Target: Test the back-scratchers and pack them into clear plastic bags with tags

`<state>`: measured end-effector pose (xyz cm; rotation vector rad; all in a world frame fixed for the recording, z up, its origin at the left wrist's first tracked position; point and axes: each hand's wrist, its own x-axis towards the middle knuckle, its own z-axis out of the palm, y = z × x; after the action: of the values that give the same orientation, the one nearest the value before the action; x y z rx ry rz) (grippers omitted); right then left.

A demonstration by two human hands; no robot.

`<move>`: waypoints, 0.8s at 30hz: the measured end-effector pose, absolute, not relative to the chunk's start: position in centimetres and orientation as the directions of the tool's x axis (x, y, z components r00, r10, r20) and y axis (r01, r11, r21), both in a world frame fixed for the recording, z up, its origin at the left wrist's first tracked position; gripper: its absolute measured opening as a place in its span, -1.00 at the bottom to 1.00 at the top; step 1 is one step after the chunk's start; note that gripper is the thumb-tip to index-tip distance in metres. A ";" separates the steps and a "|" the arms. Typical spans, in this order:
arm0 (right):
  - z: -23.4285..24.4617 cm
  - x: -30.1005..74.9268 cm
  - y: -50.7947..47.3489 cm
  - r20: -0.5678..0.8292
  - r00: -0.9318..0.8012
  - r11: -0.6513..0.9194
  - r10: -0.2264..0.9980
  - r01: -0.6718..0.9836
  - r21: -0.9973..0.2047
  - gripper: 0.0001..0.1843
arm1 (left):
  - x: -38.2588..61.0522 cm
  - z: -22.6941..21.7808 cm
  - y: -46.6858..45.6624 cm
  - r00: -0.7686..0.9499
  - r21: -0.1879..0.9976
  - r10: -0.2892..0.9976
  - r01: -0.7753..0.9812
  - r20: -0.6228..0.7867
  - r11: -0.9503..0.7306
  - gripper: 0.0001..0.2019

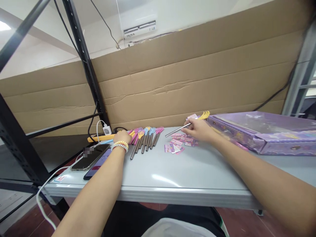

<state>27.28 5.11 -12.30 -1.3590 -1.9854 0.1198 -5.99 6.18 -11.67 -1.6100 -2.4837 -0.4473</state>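
Note:
My right hand (197, 129) is closed around a back scratcher (178, 129) with a thin metal rod and a yellow claw head, held slanted above small pink and purple printed cards (176, 144). My left hand (122, 137), with beaded bracelets on the wrist, is at the left end of a row of back scratchers (148, 138). These have metal rods and pink, purple, blue and yellow claw heads. Pink and yellow handles (133, 136) show beside its fingers, which are hidden from me. Behind it, a yellow-orange stick (101, 137) pokes out to the left.
On the right lies a large purple printed box (271, 144) with clear plastic on top. To the left are a phone (91, 158), a second dark-edged device (97, 164), a white charger (107, 129) and its cable. Cardboard (172, 82) walls the back; a black rack post (86, 62) stands left.

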 end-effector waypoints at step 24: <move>-11.8 26.6 5.0 0.595 -0.040 0.416 0.803 0.753 -0.510 -0.68 | -2.5 -11.8 6.7 0.045 0.162 0.881 0.977 0.470 -0.136 -0.75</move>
<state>26.60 5.01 -11.79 -1.3439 -1.7946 0.0709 -2.48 6.74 -11.79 -2.1132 -1.9179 -0.6984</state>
